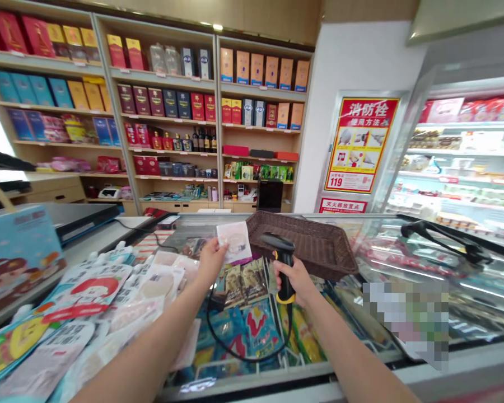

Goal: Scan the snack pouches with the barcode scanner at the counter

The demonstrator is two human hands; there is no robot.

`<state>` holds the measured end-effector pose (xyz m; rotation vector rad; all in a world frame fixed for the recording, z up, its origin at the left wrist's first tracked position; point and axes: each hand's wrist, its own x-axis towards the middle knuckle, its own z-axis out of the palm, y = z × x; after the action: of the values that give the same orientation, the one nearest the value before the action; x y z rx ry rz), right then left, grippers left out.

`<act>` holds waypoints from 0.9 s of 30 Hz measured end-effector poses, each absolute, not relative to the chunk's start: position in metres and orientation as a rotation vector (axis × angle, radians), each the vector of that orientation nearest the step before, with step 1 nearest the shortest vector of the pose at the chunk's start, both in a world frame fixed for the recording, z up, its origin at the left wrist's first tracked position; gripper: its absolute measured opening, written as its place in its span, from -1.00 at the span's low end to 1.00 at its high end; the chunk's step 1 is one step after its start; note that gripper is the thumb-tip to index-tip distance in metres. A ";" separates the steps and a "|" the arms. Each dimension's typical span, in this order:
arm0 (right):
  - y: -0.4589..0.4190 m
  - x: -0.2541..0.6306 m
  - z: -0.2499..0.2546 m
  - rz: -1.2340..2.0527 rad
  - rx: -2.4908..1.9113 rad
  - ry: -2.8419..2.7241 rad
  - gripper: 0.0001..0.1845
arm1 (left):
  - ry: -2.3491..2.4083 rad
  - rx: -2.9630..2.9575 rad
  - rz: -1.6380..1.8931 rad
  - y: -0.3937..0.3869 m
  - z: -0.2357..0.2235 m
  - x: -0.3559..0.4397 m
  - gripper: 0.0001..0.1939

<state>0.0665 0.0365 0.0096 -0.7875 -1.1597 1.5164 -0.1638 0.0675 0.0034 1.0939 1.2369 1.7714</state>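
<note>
My left hand is closed on a small white and pink packet, holding it up above the glass lid of a freezer chest. My right hand grips a black barcode scanner with a yellow base, its head pointing toward the packet. The scanner's black cable loops down over the glass. A pile of several flat snack packets lies to the left of my left arm.
An empty brown wicker basket sits on the freezer just beyond the scanner. Shelves of boxed goods fill the back wall. A refrigerated display stands at the right, and a red fire-hydrant poster hangs beside it.
</note>
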 end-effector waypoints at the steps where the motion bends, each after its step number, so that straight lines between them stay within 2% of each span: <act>1: 0.039 0.077 0.015 1.489 -0.801 -1.139 -0.49 | 1.226 1.148 1.751 0.075 0.009 -0.156 -0.64; 10: 0.053 0.182 0.037 1.250 -0.881 -0.907 -0.54 | 1.122 1.181 1.493 0.157 0.045 -0.006 -0.81; 15: 0.055 0.213 0.037 1.198 -0.928 -0.792 -0.58 | 1.090 1.076 1.385 0.183 0.043 0.071 -0.79; 21: 0.058 0.219 0.026 1.192 -0.936 -0.766 -0.62 | 1.074 1.207 1.234 0.191 0.033 0.106 -0.93; 27: 0.057 0.221 0.016 1.257 -0.963 -0.803 -0.59 | 1.383 1.415 1.076 0.188 0.029 0.106 -0.91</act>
<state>0.2207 0.0567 0.0157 -0.9633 -0.8032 1.2573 0.1064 0.1879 0.0288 1.4151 1.3826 1.0755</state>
